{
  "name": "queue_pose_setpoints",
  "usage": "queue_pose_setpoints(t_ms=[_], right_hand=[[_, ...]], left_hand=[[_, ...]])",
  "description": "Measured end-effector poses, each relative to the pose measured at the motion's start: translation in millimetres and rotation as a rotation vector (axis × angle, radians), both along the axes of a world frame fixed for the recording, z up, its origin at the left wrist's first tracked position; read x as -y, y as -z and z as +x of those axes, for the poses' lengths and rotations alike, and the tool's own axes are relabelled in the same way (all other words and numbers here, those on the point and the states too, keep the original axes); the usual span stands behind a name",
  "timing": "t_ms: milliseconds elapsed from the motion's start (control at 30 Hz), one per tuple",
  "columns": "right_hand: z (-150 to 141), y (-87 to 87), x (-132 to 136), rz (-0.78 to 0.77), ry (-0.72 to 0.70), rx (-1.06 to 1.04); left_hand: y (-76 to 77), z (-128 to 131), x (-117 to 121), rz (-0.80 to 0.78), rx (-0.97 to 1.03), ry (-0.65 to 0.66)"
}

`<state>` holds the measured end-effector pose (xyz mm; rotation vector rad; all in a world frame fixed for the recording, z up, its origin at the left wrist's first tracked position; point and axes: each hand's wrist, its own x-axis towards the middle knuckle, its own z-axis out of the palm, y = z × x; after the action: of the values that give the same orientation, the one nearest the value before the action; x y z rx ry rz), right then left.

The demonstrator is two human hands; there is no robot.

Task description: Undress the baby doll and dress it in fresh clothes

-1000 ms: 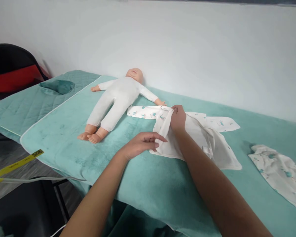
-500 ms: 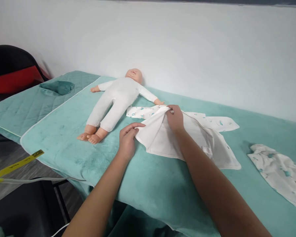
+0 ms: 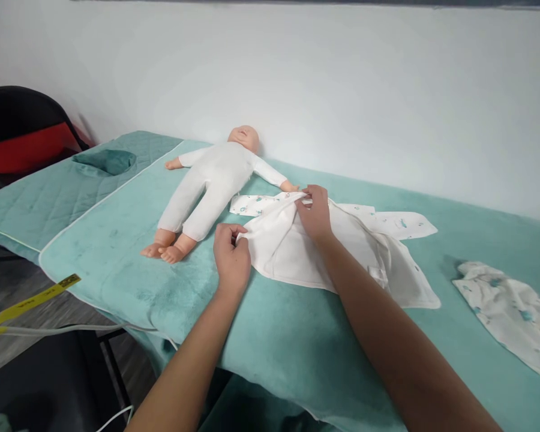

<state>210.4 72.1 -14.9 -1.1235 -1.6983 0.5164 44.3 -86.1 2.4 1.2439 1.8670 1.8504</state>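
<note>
A white baby shirt (image 3: 306, 258) with small teal prints on its sleeves lies spread open, its plain inner side facing up. My left hand (image 3: 232, 257) pinches the near left corner of its front panel. Further up, my right hand (image 3: 314, 213) grips the same panel's upper edge near the neckline, and the cloth is drawn taut between the two hands. Just left of the shirt a baby doll (image 3: 225, 171) in a white body lies on its back, arms spread. One of its hands touches or nearly touches the shirt near my right fingers.
A second printed white garment (image 3: 508, 312) lies crumpled at the right. The massage bed has a teal cover (image 3: 288, 336), with a face hole (image 3: 105, 161) at its left end. A wall stands behind. Chairs (image 3: 49, 378) and a cable with a yellow tag (image 3: 36, 300) are at the left.
My left hand has closed on the panel's corner and pulled it slightly left. My right hand has shifted a little up and left along the edge. The doll has stayed put.
</note>
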Motion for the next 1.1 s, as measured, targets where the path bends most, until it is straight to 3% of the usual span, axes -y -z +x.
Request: queue_pose_setpoints(t_ms=[133, 233, 367, 500, 600, 700, 800, 933, 1100], right_hand=[[1, -1.4, 0, -0.008, 0.062, 0.02], [2, -1.9, 0, -0.046, 0.134, 0.001], [3, -0.5, 0, -0.122, 0.174, 0.0], [2, 1.1, -2, -0.136, 0.109, 0.014], [1, 1.2, -4, -0.11, 0.089, 0.053], [1, 0.8, -4, -0.088, 0.076, 0.095], [1, 1.1, -4, -0.096, 0.068, 0.116], [1, 2.5, -4, -0.115, 0.073, 0.147], [3, 3.8, -3, -0.094, 0.031, 0.235]], left_hand=[[4.0, -3, -6, -0.004, 0.006, -0.046], [2.4, -8, -19, -0.113, -0.077, -0.05], [-5.2, -14, -44, -0.375, -0.317, 0.052], [-12.4, -18, -69, -0.484, -0.437, 0.231], [-16.5, -20, -83, -0.488, -0.376, 0.409], [-17.4, -21, -90, -0.469, -0.18, 0.601], [-13.9, -21, -90, -0.408, 0.043, 0.679], [-9.3, -20, -87, -0.258, 0.212, 0.5], [-8.3, -17, -84, -0.171, -0.02, 0.163]])
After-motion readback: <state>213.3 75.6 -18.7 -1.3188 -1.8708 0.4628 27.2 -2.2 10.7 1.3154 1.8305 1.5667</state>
